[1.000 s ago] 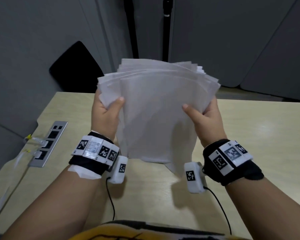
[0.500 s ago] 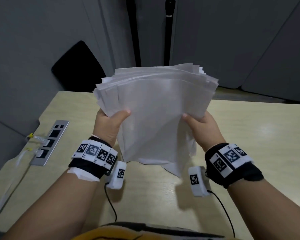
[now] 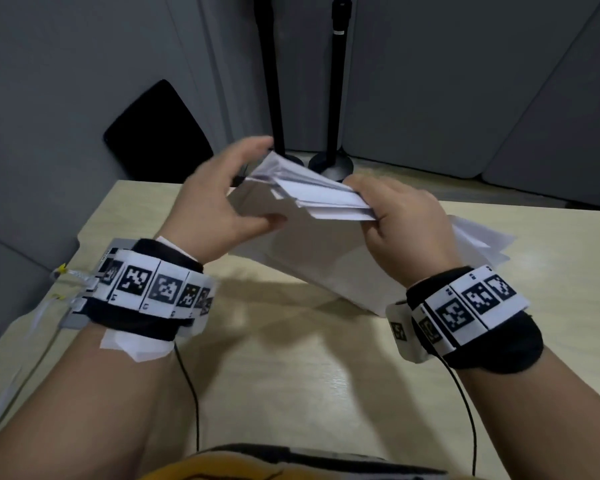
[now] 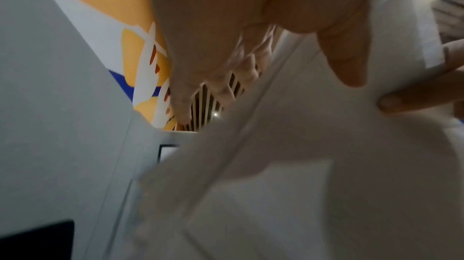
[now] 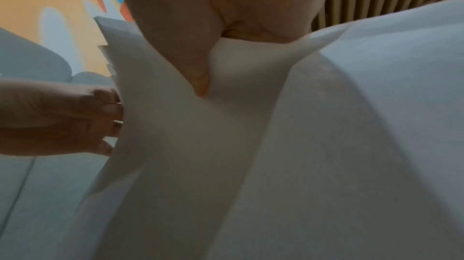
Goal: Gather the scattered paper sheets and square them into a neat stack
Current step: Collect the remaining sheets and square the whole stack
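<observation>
The loose sheaf of thin white paper sheets (image 3: 321,199), light, floppy and apt to slide apart, is clenched at its edge by the right hand (image 3: 404,220) above the pale wooden desk (image 3: 291,375), while the spread-fingered left hand (image 3: 219,206) just beside it should steady the opposite edge.

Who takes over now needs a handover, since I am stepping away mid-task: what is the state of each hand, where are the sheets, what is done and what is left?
Right hand: grips the paper sheets at their right end, thumb on top.
Left hand: open, fingers spread at the bundle's left edge, not clearly gripping.
Sheets: all in one bundle, held tilted above the table; the lower corner seems to reach the tabletop.
Done: sheets gathered.
Left: edges fan out unevenly, so square them, probably by tapping on the table, then lay the stack flat.
</observation>
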Demonstrator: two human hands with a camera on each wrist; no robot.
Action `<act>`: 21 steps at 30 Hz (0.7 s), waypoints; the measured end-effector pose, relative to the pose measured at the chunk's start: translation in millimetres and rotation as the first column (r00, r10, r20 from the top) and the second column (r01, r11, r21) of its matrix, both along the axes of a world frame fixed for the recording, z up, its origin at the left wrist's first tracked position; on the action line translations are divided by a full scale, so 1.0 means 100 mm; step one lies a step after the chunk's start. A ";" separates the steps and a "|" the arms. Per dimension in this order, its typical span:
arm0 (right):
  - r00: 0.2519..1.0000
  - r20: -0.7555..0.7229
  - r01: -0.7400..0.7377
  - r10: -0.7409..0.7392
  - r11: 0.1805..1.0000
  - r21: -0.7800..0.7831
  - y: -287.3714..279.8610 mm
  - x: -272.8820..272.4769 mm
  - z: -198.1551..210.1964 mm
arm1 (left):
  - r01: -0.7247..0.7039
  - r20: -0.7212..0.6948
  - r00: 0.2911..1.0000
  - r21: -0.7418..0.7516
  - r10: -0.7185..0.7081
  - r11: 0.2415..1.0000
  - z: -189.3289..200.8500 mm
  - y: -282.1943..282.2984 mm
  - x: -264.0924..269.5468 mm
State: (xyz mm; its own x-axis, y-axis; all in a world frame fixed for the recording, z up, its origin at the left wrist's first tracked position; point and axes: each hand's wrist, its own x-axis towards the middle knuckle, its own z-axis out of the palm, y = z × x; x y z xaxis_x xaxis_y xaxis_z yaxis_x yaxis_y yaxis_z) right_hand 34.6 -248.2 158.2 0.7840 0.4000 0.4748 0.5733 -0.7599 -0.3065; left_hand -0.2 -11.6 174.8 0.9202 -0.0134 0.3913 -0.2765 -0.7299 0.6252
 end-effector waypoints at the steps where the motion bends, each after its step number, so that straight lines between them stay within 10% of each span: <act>1: 1.000 0.003 -0.022 0.022 0.999 -0.025 0.03 -0.02 0.01 | 0.044 -0.018 0.999 -0.068 -0.045 0.997 -0.01 -0.03 0.01; 7: 1.000 0.007 -0.007 0.006 0.998 0.065 0.02 -0.03 -0.05 | 0.009 -0.061 0.998 -0.318 -0.030 0.948 -0.23 -0.03 0.01; 13: 0.880 -0.224 0.468 -0.419 0.845 0.257 -0.32 0.16 -0.37 | -0.161 -0.140 0.986 -0.613 0.095 0.774 -0.42 0.23 -0.02; 17: 0.746 -0.655 0.588 -0.119 0.579 0.565 -0.54 0.17 -0.61 | -0.222 -0.200 0.972 -0.630 0.121 0.744 -0.52 0.46 -0.08; 21: 0.682 -0.712 0.516 0.165 0.582 0.629 -0.65 0.16 -0.76 | -0.250 -0.258 0.962 -0.683 0.094 0.687 -0.66 0.57 -0.10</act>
State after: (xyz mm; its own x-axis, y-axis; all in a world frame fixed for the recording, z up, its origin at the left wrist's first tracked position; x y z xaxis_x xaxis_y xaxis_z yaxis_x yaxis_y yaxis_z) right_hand 50.7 -313.0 81.8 0.9871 -0.0157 -0.1590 -0.1598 -0.1033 -0.9817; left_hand -10.6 45.3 108.7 0.9322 0.3598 0.0396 -0.0128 -0.0766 0.9970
